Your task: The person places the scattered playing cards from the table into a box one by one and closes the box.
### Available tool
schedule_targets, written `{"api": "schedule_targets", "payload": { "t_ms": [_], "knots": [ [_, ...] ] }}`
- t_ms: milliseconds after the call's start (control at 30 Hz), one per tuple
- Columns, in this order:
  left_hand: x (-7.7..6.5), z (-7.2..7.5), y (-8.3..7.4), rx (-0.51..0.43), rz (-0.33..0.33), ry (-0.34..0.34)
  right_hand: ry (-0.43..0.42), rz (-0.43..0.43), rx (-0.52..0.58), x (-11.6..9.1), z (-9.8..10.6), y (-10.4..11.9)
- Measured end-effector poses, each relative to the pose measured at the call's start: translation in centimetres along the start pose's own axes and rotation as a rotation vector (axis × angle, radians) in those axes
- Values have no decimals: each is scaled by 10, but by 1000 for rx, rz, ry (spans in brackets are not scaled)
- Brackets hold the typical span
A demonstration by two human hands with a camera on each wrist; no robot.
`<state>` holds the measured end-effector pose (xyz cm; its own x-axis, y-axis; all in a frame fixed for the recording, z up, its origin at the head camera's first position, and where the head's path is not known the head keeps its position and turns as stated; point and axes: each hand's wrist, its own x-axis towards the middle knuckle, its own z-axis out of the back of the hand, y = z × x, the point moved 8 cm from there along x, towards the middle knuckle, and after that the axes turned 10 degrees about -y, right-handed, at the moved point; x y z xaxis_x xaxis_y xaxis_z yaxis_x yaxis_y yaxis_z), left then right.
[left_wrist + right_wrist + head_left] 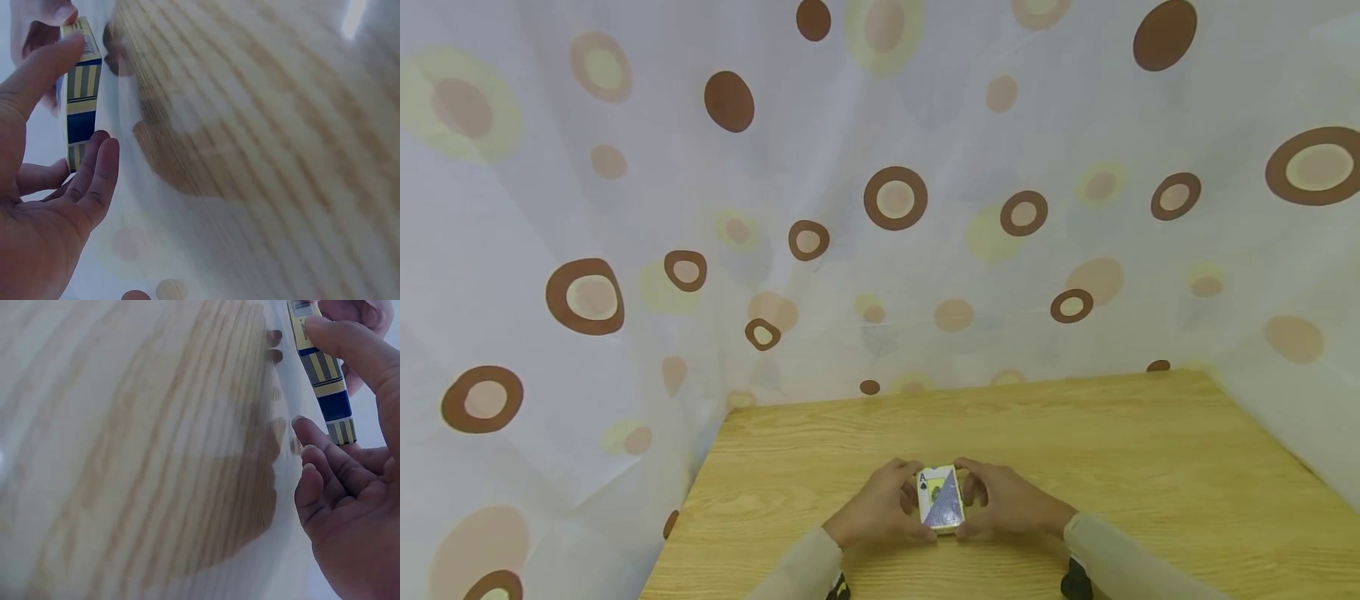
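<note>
A small box of playing cards [941, 500] shows an ace of spades, a yellow patch and a blue patterned half on its face. My left hand [882, 505] holds its left side, thumb at the near end and fingers toward the far end. On the opposite side my right hand [1009, 502] grips it the same way. In the left wrist view the box's striped side [81, 122] in blue, grey and cream lies between thumb and fingertips. The right wrist view shows the right thumb [350, 347] against the end with a barcode.
Beneath the hands is a glossy wood-grain table [1135, 467]. A pale sheet with brown and peach dots [895, 283] rises behind it and along both sides. Light sleeves [805, 567] cover the forearms, with dark bands at the wrists.
</note>
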<state>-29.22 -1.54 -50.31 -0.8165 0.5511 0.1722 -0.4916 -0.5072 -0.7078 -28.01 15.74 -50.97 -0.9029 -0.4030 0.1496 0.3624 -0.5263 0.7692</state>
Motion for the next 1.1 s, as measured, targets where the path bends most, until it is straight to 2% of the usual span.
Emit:
{"api": "schedule_targets", "payload": {
  "t_ms": [300, 533, 867, 1000, 1100],
  "knots": [
    [6, -6, -1, 139, -42, 11, 3, 29, -96, -4, 7, 0],
    [5, -5, -5, 182, -51, 23, 0, 78, -216, -6, 9, 5],
    [5, -6, -6, 299, -57, 63, 50, 41, -297, -6, 7, -1],
    [4, 0, -6, 372, -51, 59, 42, 44, -285, -7, 13, -4],
    [-1, 18, -8, 444, -98, 14, -7, 66, -261, -11, 29, -1]
  ]
}}
